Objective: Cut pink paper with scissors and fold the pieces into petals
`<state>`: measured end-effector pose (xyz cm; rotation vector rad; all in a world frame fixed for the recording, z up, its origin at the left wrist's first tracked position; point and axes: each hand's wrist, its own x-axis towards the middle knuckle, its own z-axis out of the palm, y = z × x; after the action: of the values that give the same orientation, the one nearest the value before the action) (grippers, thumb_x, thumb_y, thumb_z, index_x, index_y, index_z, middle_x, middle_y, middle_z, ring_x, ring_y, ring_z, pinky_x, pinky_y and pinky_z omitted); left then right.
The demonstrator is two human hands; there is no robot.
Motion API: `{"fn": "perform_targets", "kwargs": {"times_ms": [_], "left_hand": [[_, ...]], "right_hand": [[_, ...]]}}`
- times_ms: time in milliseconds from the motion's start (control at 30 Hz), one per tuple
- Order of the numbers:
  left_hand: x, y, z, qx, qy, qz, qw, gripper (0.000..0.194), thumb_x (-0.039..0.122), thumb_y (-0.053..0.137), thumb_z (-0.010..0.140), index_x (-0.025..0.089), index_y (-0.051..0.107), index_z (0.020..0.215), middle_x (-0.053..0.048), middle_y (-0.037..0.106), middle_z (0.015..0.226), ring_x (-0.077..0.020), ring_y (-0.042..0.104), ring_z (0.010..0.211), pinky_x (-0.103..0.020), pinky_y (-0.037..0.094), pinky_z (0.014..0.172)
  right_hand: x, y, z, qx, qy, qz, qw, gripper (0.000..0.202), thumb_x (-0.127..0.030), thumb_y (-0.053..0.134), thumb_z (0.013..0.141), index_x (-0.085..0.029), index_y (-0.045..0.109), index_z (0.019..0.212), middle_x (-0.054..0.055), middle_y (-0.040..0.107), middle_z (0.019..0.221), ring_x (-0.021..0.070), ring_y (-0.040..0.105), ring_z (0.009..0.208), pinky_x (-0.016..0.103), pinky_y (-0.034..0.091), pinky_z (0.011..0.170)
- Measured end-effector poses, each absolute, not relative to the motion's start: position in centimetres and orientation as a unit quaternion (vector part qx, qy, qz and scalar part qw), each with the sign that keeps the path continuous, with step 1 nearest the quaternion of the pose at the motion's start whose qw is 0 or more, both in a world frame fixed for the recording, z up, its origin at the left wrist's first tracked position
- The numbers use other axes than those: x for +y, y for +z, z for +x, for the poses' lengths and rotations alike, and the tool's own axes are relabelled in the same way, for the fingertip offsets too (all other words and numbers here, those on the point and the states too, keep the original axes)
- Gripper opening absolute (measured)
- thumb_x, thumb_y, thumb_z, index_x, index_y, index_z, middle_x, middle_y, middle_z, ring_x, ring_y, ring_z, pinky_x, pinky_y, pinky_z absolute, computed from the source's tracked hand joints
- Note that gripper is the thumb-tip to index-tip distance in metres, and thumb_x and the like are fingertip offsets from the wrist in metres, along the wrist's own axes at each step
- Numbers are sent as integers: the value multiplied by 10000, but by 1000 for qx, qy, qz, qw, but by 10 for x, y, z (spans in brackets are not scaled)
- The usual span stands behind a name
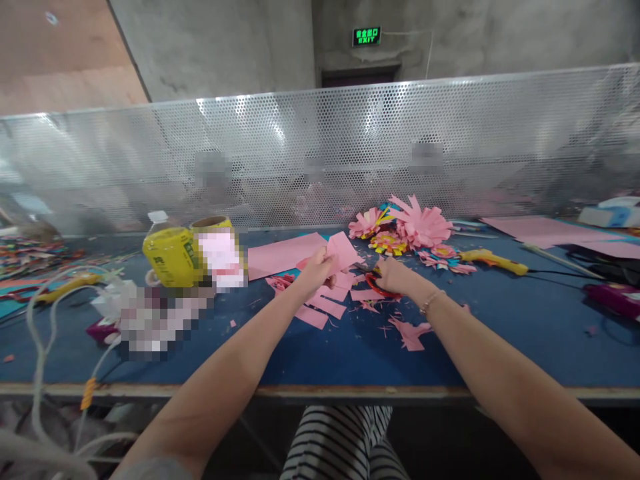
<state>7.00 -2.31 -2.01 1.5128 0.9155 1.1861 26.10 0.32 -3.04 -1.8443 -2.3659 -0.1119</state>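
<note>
In my left hand (317, 270) is a piece of pink paper (343, 251), pinched and held up over the table. My right hand (393, 275) is closed around a pair of scissors (379, 285) with red handles, whose dark blades point left toward the paper. Cut pink paper strips (320, 309) lie below my left hand, and a large pink sheet (285, 255) lies behind it. Pink scraps (410, 332) are scattered under my right wrist. Just beyond my right hand sit several paper flowers (423, 225) in pink, yellow and blue.
A yellow hot glue gun (493, 261) with a cord lies at right, near more pink sheets (543, 232). At left stand a yellow-labelled bottle (171, 257), a yellow roll (211, 223) and white cables (37, 340). A perforated metal screen (280, 160) borders the blue table (340, 363).
</note>
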Motion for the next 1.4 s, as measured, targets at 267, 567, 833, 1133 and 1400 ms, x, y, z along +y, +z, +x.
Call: {"fn": "perform_targets", "kwargs": {"times_ms": [267, 567, 833, 1133, 1400], "left_hand": [[-18, -23, 72, 352, 548, 582, 487, 103, 237, 466, 697, 147, 422, 723, -19, 571, 660, -37, 407, 429, -181, 331, 420], [-16, -11, 65, 331, 659, 533, 414, 81, 199, 466, 689, 155, 400, 706, 7, 564, 625, -23, 382, 429, -158, 311, 426], [-18, -5, 64, 341, 720, 494, 349, 87, 190, 400, 732, 185, 316, 710, 33, 552, 592, -27, 368, 358, -164, 276, 362], [-15, -8, 60, 313, 757, 482, 310, 82, 190, 369, 762, 193, 307, 709, 53, 512, 585, -21, 368, 360, -162, 288, 366], [-24, -6, 65, 334, 708, 541, 306, 76, 209, 370, 772, 189, 324, 716, 60, 491, 550, -22, 349, 341, -164, 264, 343]], "right_hand": [[14, -36, 259, -761, -1, -647, 54, 382, -365, 419, 722, -49, 597, 843, 208, 622, 834, 242, 594, 751, 270, 393, 574], [3, -27, 251, -772, 99, -576, 251, 412, -549, 330, 730, -162, 469, 744, 84, 587, 778, 169, 540, 700, 236, 376, 562], [-9, -35, 231, -809, 200, -413, 367, 291, -466, 425, 705, -196, 316, 703, -17, 463, 690, 110, 427, 612, 249, 360, 593], [-15, -35, 229, -811, 267, -369, 367, 301, -476, 426, 719, -183, 360, 703, -36, 400, 650, 95, 378, 595, 243, 343, 581], [-16, -35, 227, -784, 360, -333, 380, 293, -454, 484, 691, -172, 412, 727, -29, 412, 681, 92, 394, 627, 248, 351, 617]]}}
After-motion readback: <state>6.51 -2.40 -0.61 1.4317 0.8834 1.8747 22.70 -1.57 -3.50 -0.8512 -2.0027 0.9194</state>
